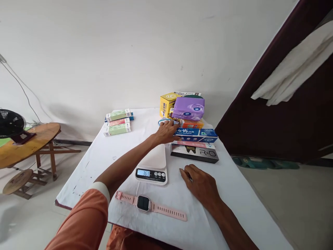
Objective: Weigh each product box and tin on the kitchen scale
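Note:
My left hand (166,132) reaches past the white digital scale (153,159). Its fingers are apart, over a small blue-and-white pack (162,120), and the thumb lies by a blue toothpaste box (196,134); whether it grips either cannot be told. My right hand (199,182) rests on the table right of the scale with curled fingers; a small dark thing shows between them, too little to name. The scale's display has lit digits that look like 363. A black-and-silver toothpaste box (194,153) lies in front of a pink box (208,144).
A purple tissue pack (189,108), a yellow box (166,106) and an orange box (191,124) are stacked at the back. Several slim boxes (118,129) lie back left. A pink-strapped watch (143,203) lies in front, on the white-covered table (234,205). A fan (11,125) stands left.

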Available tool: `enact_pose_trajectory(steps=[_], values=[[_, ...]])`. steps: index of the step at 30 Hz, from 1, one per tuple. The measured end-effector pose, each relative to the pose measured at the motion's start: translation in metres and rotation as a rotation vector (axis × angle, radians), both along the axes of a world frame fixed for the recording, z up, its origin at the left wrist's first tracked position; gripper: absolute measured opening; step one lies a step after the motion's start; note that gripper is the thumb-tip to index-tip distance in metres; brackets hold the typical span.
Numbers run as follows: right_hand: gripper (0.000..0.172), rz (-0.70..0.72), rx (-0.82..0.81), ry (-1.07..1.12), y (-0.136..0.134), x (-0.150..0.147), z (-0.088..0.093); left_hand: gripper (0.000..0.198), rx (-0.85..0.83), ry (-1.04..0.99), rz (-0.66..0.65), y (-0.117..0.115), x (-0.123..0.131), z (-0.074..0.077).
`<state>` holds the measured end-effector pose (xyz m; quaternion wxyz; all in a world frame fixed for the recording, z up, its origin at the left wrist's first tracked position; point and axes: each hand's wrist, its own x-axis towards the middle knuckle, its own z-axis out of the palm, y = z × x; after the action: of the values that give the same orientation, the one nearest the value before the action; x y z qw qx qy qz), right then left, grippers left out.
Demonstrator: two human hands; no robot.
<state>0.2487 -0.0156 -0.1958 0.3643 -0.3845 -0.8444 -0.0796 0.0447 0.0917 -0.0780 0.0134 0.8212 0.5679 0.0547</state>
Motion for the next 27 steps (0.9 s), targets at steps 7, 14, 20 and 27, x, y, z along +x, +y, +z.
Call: enact_pose_trajectory(steps=[7, 14, 20, 27], values=[[0.040, 0.007, -0.039, -0.011, -0.001, 0.000, 0.003, 0.038, -0.016, -0.127, -0.047, -0.008, -0.014, 0.001], [0.041, -0.014, -0.102, -0.007, 0.000, 0.000, 0.002, 0.041, 0.121, -0.273, -0.070, -0.087, -0.074, 0.028], [0.041, -0.010, -0.109, 0.006, 0.000, -0.001, 0.003, 0.041, 0.004, -0.272, -0.024, -0.145, -0.114, 0.014], [0.042, 0.009, -0.095, 0.008, 0.000, -0.001, 0.005, 0.051, 0.011, -0.289, 0.016, -0.154, -0.124, -0.005]])
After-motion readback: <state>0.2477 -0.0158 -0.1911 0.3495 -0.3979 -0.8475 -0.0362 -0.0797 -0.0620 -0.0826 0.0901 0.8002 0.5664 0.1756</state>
